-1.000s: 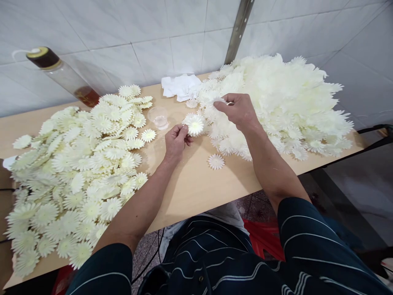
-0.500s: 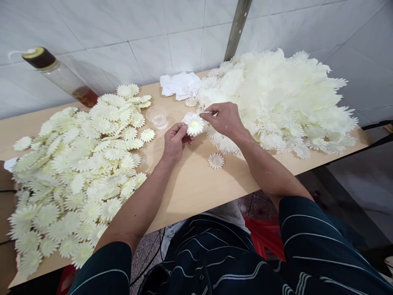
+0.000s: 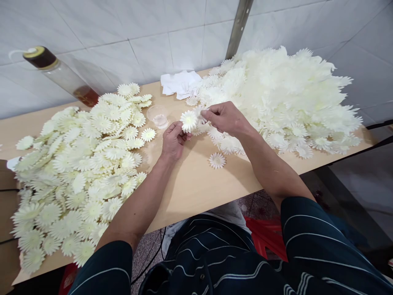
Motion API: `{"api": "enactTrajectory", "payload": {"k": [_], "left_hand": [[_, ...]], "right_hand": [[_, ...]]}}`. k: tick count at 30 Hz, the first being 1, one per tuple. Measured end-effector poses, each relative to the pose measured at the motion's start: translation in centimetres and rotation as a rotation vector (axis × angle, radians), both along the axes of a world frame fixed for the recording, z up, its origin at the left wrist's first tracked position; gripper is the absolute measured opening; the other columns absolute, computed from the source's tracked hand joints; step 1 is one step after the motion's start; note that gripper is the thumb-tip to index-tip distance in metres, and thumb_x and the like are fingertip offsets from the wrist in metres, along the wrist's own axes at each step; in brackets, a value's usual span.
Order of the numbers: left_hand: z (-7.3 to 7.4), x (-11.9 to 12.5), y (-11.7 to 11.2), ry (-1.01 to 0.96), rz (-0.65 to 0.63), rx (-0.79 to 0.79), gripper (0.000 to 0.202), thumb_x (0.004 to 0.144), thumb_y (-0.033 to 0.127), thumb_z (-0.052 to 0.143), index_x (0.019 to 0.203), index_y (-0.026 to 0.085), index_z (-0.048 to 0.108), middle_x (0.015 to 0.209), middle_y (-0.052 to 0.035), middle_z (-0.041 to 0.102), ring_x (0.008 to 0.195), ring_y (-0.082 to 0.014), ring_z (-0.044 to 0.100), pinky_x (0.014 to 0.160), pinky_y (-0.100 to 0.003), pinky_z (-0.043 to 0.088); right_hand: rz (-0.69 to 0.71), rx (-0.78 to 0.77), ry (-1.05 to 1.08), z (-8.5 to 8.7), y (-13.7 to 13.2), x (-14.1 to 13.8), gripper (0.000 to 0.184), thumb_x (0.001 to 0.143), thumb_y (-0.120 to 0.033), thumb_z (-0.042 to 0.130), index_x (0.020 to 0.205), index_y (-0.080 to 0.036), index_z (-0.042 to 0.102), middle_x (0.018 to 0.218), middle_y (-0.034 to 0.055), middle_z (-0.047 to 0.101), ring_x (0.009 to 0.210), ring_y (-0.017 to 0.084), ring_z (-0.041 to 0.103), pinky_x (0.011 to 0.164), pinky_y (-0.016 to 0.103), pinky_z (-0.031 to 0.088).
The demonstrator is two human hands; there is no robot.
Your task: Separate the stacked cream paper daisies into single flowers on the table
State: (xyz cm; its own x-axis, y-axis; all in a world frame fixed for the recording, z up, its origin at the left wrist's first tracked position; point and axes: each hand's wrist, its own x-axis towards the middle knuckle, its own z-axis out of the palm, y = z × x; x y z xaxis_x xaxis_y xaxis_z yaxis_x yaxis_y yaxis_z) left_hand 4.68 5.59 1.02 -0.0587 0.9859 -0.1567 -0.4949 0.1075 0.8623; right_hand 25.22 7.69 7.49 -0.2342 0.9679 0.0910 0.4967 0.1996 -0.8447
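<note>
Between the thumb and fingers of my left hand (image 3: 174, 140) is a pale cream artificial flower (image 3: 188, 120), its face turned up toward me. My right hand (image 3: 225, 119) is just to its right, thumb and forefinger pinched on the edge of a white petal layer (image 3: 200, 115) that looks slightly blurred. Whether this layer touches the held flower I cannot tell. Below the hands, a single petal layer (image 3: 217, 160) lies flat on the wooden table (image 3: 196, 184).
A large heap of cream flowers (image 3: 92, 164) covers the table's left side. A taller white petal pile (image 3: 282, 98) fills the right. Behind stand a bottle of amber liquid (image 3: 70, 84), a small clear dish (image 3: 158, 116) and crumpled white paper (image 3: 179, 84) near the tiled wall.
The flower in my left hand has shifted a little left and up. My right hand's pinch has moved slightly, and a white petal layer now shows at its fingertips.
</note>
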Motion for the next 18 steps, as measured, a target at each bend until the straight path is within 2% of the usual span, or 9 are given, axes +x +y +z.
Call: {"api": "enactTrajectory", "payload": {"k": [4, 7, 9, 11, 14, 18], "left_hand": [[-0.1, -0.1, -0.2, -0.034, -0.094, -0.002, 0.038, 0.089, 0.043, 0.091, 0.082, 0.023, 0.060, 0.074, 0.0009, 0.069, 0.057, -0.0112, 0.066, 0.051, -0.021, 0.052], [-0.1, -0.1, -0.5, -0.064, -0.173, 0.009, 0.039, 0.087, 0.043, 0.092, 0.083, 0.023, 0.059, 0.080, -0.0006, 0.072, 0.061, -0.0118, 0.068, 0.054, -0.022, 0.056], [-0.1, 0.0, -0.5, -0.065, -0.169, 0.001, 0.038, 0.088, 0.042, 0.092, 0.083, 0.022, 0.059, 0.080, -0.0004, 0.072, 0.062, -0.0115, 0.068, 0.056, -0.021, 0.057], [0.0, 0.0, -0.4, -0.049, -0.146, -0.016, 0.037, 0.090, 0.041, 0.090, 0.083, 0.022, 0.060, 0.079, 0.0000, 0.071, 0.062, -0.0111, 0.069, 0.056, -0.020, 0.056], [0.0, -0.1, -0.1, -0.038, -0.110, -0.031, 0.035, 0.090, 0.040, 0.090, 0.083, 0.022, 0.062, 0.078, 0.0003, 0.071, 0.062, -0.0107, 0.069, 0.055, -0.020, 0.055], [-0.1, -0.2, -0.1, -0.029, -0.106, -0.027, 0.033, 0.090, 0.042, 0.089, 0.085, 0.022, 0.064, 0.079, 0.0002, 0.072, 0.062, -0.0114, 0.070, 0.057, -0.021, 0.058]], "right_hand": [[-0.137, 0.224, -0.199, -1.3, 1.0, -0.6, 0.058, 0.101, -0.044, 0.078, 0.054, -0.022, 0.052, 0.055, -0.0003, 0.050, 0.061, 0.015, 0.045, 0.068, 0.035, 0.035], [-0.072, 0.232, -0.273, -1.6, 0.9, -1.2, 0.054, 0.100, -0.036, 0.076, 0.054, -0.021, 0.051, 0.055, -0.0007, 0.050, 0.061, 0.014, 0.044, 0.068, 0.035, 0.032], [0.018, 0.187, -0.253, -1.2, 0.5, -1.3, 0.051, 0.100, -0.035, 0.073, 0.056, -0.020, 0.054, 0.055, -0.0015, 0.050, 0.061, 0.013, 0.042, 0.066, 0.033, 0.031], [0.084, 0.111, -0.179, -0.4, -0.1, -1.1, 0.051, 0.103, -0.040, 0.071, 0.058, -0.020, 0.057, 0.055, -0.0022, 0.051, 0.059, 0.012, 0.043, 0.063, 0.032, 0.032], [0.132, -0.039, -0.036, 0.7, -0.7, -0.4, 0.055, 0.106, -0.059, 0.070, 0.066, -0.021, 0.066, 0.055, -0.0019, 0.054, 0.054, 0.011, 0.044, 0.056, 0.031, 0.034], [0.195, -0.179, 0.090, 1.1, -0.7, 0.2, 0.067, 0.100, -0.082, 0.071, 0.074, -0.020, 0.072, 0.063, 0.0017, 0.065, 0.047, 0.009, 0.043, 0.047, 0.030, 0.034]]}}
